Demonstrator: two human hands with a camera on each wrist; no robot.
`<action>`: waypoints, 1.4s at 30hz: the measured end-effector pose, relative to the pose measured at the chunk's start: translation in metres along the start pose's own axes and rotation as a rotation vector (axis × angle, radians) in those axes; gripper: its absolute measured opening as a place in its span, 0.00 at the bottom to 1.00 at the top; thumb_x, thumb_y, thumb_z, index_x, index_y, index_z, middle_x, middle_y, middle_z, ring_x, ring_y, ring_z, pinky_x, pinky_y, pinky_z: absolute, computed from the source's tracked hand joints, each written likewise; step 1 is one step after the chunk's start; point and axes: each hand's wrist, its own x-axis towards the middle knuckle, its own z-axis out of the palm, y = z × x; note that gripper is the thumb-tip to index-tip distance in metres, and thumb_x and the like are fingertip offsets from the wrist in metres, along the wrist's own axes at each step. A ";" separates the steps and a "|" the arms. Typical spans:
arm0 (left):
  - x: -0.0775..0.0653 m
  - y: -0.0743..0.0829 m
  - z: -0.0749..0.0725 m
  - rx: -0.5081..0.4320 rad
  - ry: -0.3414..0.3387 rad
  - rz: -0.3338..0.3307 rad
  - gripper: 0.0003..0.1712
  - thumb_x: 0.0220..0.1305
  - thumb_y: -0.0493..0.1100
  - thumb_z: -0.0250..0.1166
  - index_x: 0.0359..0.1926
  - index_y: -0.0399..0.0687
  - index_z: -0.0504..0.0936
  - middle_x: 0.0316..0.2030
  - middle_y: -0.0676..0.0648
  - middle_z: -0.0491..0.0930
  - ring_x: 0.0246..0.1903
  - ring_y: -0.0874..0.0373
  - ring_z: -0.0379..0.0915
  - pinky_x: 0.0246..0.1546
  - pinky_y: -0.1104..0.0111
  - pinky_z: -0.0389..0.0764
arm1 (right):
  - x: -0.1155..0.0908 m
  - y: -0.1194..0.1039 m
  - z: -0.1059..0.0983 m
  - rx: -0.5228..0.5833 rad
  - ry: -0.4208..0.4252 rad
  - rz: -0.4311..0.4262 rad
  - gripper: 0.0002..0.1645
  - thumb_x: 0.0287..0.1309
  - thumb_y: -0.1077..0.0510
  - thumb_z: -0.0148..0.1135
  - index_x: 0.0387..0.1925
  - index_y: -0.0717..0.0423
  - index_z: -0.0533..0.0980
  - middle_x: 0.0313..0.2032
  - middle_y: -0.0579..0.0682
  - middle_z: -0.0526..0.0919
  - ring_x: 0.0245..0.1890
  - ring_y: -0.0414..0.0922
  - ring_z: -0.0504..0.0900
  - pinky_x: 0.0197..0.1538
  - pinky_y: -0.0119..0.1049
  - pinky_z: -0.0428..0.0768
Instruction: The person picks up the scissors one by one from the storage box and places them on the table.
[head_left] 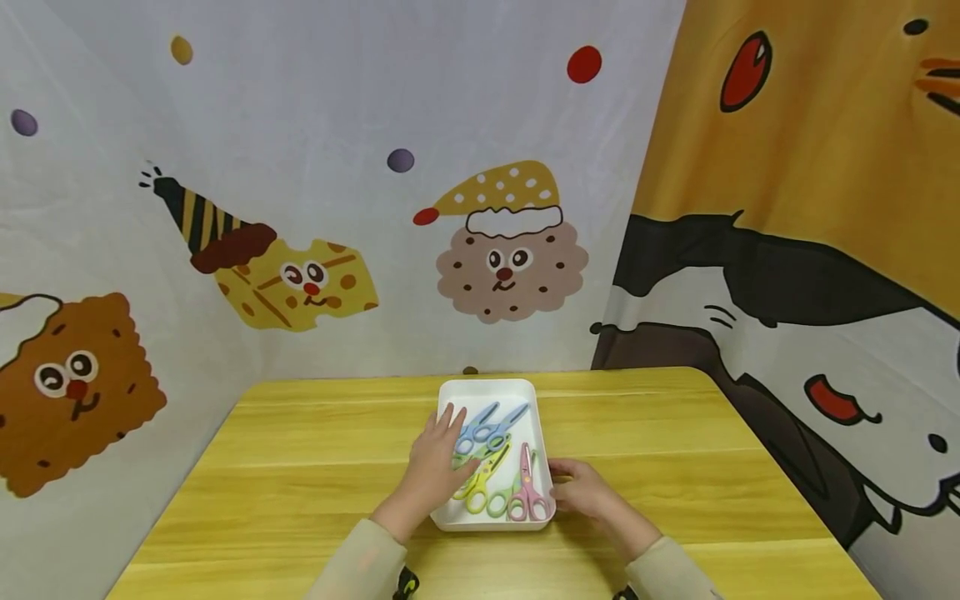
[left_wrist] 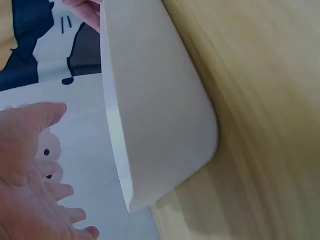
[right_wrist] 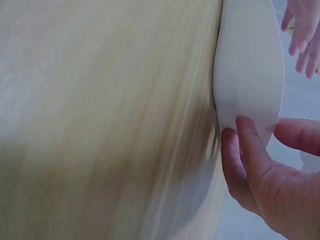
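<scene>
A white plastic tray (head_left: pixel 489 525) holds several small scissors. Blue scissors (head_left: pixel 514 417) lie toward its far end, yellow scissors (head_left: pixel 487 472) in the middle, and pink scissors (head_left: pixel 526 477) near the right wall, overlapping green scissors (head_left: pixel 490 499). My left hand (head_left: pixel 435 467) hovers over the tray's left side with fingers spread, covering part of the scissors; the left wrist view shows this hand (left_wrist: pixel 30 180) holding nothing. My right hand (head_left: pixel 588 493) pinches the tray's right wall. In the right wrist view, its fingertips (right_wrist: pixel 247 127) press the outer wall while the thumb meets the rim.
The tray stands on a yellow wood-grain table (head_left: pixel 300 467), which extends on both sides of it. Behind the table hangs a pale cloth (head_left: pixel 322 108) printed with cartoon snacks. A large cartoon animal print (head_left: pixel 757 350) covers the right side.
</scene>
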 end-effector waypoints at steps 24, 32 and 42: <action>0.043 0.020 0.035 0.074 -0.198 0.005 0.44 0.60 0.56 0.63 0.71 0.43 0.56 0.69 0.38 0.58 0.68 0.36 0.52 0.62 0.40 0.59 | 0.003 -0.002 0.001 -0.042 0.070 0.049 0.31 0.47 0.74 0.54 0.57 0.80 0.65 0.52 0.72 0.73 0.42 0.52 0.79 0.44 0.45 0.82; 0.055 0.018 0.048 0.093 -0.172 -0.039 0.42 0.60 0.54 0.64 0.68 0.40 0.61 0.66 0.36 0.62 0.65 0.39 0.58 0.62 0.46 0.64 | 0.004 0.001 0.001 -0.013 0.021 0.014 0.31 0.48 0.75 0.53 0.57 0.82 0.63 0.51 0.74 0.72 0.42 0.54 0.80 0.44 0.46 0.82; 0.060 0.025 0.054 0.009 -0.122 -0.107 0.35 0.61 0.47 0.63 0.64 0.31 0.65 0.60 0.33 0.66 0.59 0.38 0.62 0.61 0.51 0.67 | 0.004 0.000 0.000 -0.032 0.043 0.030 0.31 0.47 0.74 0.53 0.57 0.81 0.64 0.52 0.74 0.72 0.42 0.53 0.80 0.43 0.45 0.83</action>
